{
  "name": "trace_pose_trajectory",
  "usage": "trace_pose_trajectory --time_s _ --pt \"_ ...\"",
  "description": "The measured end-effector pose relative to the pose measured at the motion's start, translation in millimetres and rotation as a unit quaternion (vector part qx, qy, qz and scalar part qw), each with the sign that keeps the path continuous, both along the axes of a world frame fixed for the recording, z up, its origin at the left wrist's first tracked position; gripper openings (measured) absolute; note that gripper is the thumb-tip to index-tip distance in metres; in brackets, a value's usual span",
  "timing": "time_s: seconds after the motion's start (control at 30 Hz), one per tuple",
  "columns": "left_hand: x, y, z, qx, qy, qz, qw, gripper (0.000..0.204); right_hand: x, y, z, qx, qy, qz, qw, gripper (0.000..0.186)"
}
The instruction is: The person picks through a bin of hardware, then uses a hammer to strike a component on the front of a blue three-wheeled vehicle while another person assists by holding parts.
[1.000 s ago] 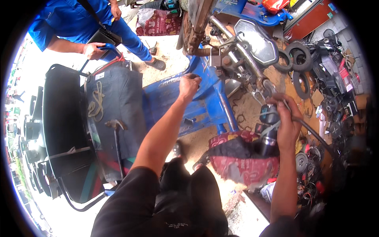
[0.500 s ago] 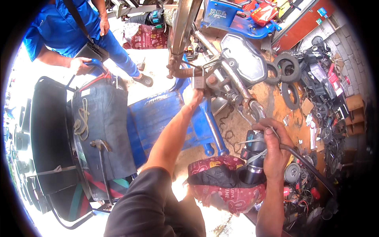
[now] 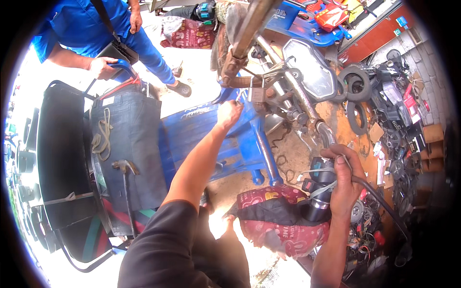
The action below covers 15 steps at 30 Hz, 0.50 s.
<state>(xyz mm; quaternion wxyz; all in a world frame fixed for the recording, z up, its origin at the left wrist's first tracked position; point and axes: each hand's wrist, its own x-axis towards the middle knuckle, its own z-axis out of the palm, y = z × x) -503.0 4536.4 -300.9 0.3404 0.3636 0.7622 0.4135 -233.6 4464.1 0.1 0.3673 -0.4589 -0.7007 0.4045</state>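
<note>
My left hand (image 3: pixel 229 114) is closed in a pinch, with a small thin metal piece (image 3: pixel 238 96) at its fingertips; its kind is too small to make out. Just to its right, apart from the fingers, a padlock (image 3: pixel 257 94) hangs from a rusty bracket (image 3: pixel 236 79) beside the steering column. My right hand (image 3: pixel 343 173) is wrapped round the bent chrome handlebar (image 3: pixel 326 134), thumb on top. From beside that hand a dark rod (image 3: pixel 382 199) runs down to the right. Below it are a black switch housing (image 3: pixel 314 185) and a red patterned handlebar muff (image 3: pixel 269 228).
A person in blue (image 3: pixel 72 24) stands at far left, one hand on a blue-handled frame. A hammer (image 3: pixel 126 168) and cord (image 3: pixel 103 132) lie on dark cloth over a seat. The blue footboard (image 3: pixel 206 139) lies below my left arm. Tyres (image 3: pixel 355 84) and loose parts cover the right.
My left hand has drawn away from the padlock, leftward and down. My right hand keeps its hold on the handlebar. The whole view has shifted slightly.
</note>
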Motion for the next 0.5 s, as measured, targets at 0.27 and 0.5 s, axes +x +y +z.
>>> trace_pose_trajectory --time_s 0.27,0.5 --pt "66.8 -196.9 20.7 -0.006 -0.404 0.211 0.890 0.022 4.1 8.1 2.5 0.020 -0.035 0.044 0.998 0.029" --pt "103.1 -346.8 122.4 0.014 -0.010 0.143 0.990 0.016 39.0 77.0 10.5 0.051 -0.040 0.161 0.985 0.030"
